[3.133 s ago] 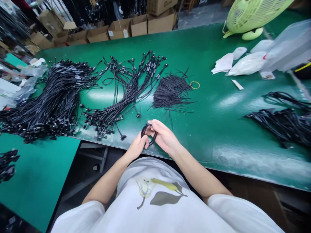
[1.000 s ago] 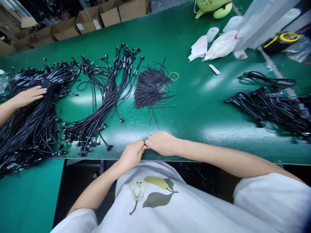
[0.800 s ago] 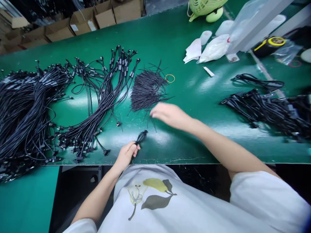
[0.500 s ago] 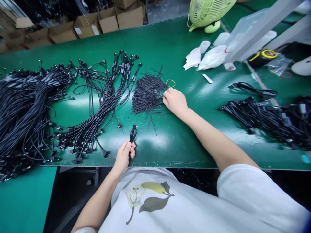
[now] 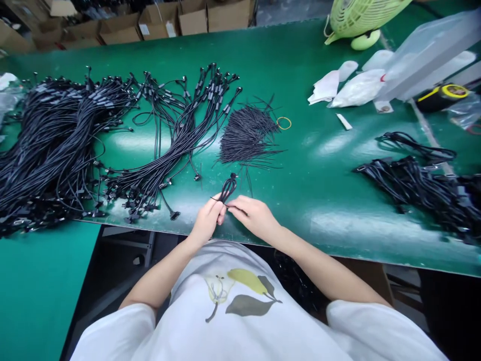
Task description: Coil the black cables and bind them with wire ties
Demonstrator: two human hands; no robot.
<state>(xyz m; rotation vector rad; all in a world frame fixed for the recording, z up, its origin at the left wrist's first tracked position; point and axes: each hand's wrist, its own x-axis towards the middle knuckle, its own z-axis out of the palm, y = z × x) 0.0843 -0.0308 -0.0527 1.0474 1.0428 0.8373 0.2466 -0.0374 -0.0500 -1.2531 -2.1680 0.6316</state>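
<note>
My left hand [image 5: 208, 218] is closed round a folded black cable [image 5: 228, 187], whose looped end and small plug stick up past the fingers. Close beside it, my right hand [image 5: 256, 216] pinches a thin black twist tie [image 5: 237, 208], which lies across the cable at the left fingertips. How far the tie goes round the cable is hidden by the fingers. Just beyond both hands spreads a pile of black twist ties [image 5: 244, 133], with a yellow rubber band [image 5: 284, 129] at its right.
Loose black cables [image 5: 176, 150] lie left of the ties, with a larger heap [image 5: 67, 130] farther left. Bundled cables [image 5: 417, 185] lie at the right. Behind them are a tape measure [image 5: 443, 98], a white plastic bag [image 5: 358, 89] and a green fan [image 5: 366, 17]. Cardboard boxes [image 5: 120, 30] line the far edge.
My right hand has come back from the tie pile to my left hand, bringing a twist tie to the cable. The view has shifted, so the table's things appear farther right.
</note>
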